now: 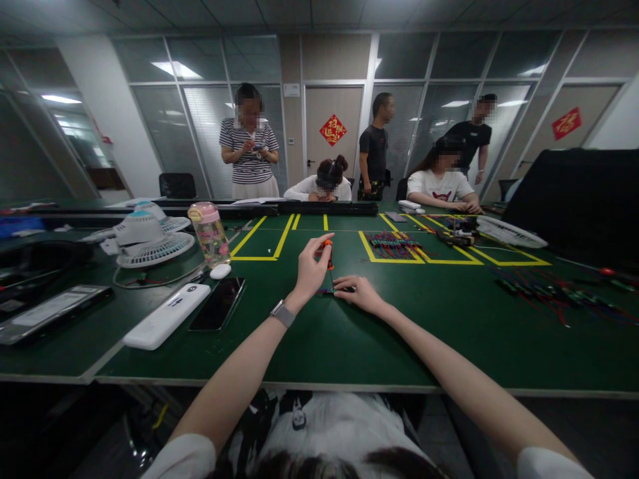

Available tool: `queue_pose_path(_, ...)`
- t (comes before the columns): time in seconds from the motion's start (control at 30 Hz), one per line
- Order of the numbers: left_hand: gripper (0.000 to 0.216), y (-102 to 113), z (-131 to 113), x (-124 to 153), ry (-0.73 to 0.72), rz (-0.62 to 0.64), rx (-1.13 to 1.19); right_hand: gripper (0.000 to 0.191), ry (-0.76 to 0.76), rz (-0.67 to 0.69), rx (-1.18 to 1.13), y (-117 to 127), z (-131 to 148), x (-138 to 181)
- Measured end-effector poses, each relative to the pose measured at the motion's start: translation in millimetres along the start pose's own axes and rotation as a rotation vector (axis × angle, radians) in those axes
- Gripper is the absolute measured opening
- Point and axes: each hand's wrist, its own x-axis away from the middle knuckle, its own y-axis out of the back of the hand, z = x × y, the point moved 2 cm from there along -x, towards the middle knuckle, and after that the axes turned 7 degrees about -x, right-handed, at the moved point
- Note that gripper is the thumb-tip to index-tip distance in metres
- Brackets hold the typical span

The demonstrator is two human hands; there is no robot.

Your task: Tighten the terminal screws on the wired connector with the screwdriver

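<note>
bottle [213,238], phone [218,305], probably a fan [138,231]

White short sleeves of soft, plain cloth cover the upper arms, the left sleeve [184,456] and the right sleeve [546,462] each ending in a loose, rounded edge. Below them the forearms, left hand [313,266] and right hand [363,294] are bare. A wide, flat grey wristband [283,314], like a watch strap, circles the left wrist. Crumpled white cloth [339,426] covers the lap, with dark, blurred strands, seemingly hair [399,459], hanging over its lower part.
</note>
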Motion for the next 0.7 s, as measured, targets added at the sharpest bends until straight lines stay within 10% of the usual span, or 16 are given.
queue_pose_path(0.7, 0.03, -0.6, 5.2, -0.3, 0.038, 0.001, 0.028, 0.019, -0.004, -0.006, 0.01, -1.0, -0.3, -0.8)
